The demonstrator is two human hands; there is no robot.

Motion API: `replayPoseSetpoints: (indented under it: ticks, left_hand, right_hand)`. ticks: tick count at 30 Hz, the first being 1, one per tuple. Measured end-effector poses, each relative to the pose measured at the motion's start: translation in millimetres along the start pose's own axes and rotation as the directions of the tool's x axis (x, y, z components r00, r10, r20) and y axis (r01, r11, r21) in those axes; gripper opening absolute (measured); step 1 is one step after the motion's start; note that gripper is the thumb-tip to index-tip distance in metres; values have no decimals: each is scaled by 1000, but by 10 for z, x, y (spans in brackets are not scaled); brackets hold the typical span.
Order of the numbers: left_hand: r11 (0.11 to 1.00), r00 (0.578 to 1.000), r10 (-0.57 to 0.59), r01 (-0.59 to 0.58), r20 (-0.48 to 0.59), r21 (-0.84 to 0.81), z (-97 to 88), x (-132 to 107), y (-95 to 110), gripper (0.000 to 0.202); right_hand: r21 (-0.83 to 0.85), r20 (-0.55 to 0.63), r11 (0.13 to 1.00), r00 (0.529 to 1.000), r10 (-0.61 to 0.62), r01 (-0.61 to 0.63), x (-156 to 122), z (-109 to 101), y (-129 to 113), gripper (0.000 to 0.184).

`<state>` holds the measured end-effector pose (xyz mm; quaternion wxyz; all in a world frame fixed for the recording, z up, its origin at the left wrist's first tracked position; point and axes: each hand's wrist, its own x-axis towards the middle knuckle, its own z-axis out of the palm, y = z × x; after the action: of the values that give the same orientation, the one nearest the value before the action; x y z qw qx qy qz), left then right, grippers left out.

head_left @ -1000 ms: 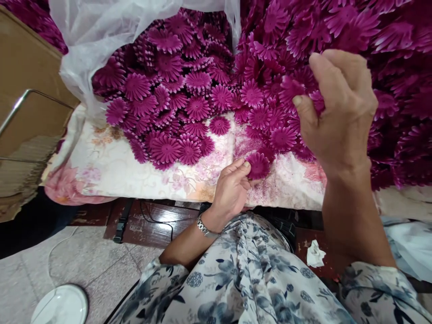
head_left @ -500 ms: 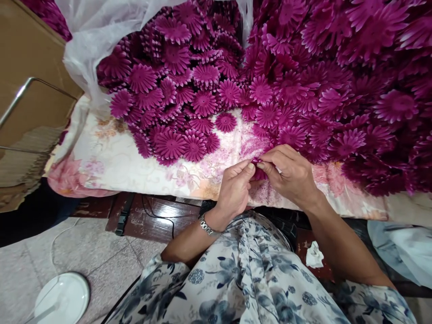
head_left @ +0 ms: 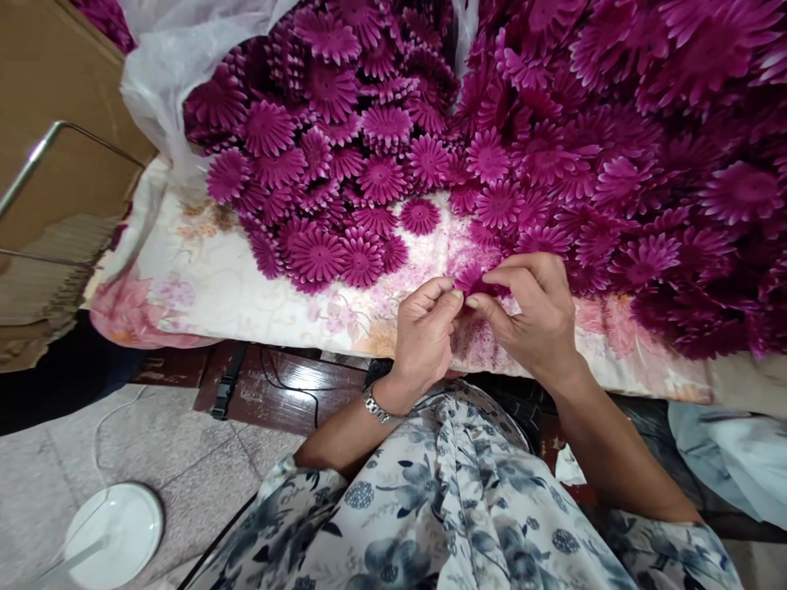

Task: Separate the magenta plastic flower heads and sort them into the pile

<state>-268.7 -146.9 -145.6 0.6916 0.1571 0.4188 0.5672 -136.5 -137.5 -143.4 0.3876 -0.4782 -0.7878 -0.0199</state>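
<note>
Above the front edge of the cloth, my two hands meet at a small magenta artificial flower (head_left: 470,277) with thin petals. My left hand (head_left: 425,332), with a metal watch on the wrist, pinches its lower left edge between thumb and forefinger. On the other side my right hand (head_left: 534,315) has its thumb and bent forefinger at the flower, with magenta petals showing between them. Fingers hide part of the flower, so I cannot tell whether it is one layer or several. A single flower (head_left: 419,215) lies flat just beyond.
Heaped flowers (head_left: 381,180) fill the back and right of the floral cloth (head_left: 197,299). A clear plastic bag (head_left: 169,90) lies over the back left. A cardboard box (head_left: 55,65) with a metal rod (head_left: 37,160) stands at left. On the floor is a white round base (head_left: 116,533).
The flower between my fingers has turned up and shows more petals. My right thumb and forefinger have spread a little. The view has shifted slightly.
</note>
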Motion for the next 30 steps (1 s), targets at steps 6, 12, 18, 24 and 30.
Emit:
replayPoseSetpoints:
  ticks: [6,12,18,24,30]
  left_hand:
    - [995,990,-97,99,98,-14,-24,5,34,16]
    - [999,998,-38,38,56,-12,-20,36,21,7]
    - [1000,1000,7,-8,-17,-26,-4,-4,-25,9]
    - [997,999,-32,34,29,-71,-6,-42,-63,14]
    - [998,1000,3,-4,-6,-64,-10,-19,-55,21]
  right_hand:
    - [-68,45,994,995,-85,88,11,-9,12,10]
    - [23,54,998,997,-54,53,28,-41,-59,13]
    - [65,-15,993,995,99,-98,4,38,-100,14]
    - [126,-16,986,994,110,-108,11,91,-62,10]
    - [46,-9,999,1000,19,-18,-19,93,-61,6]
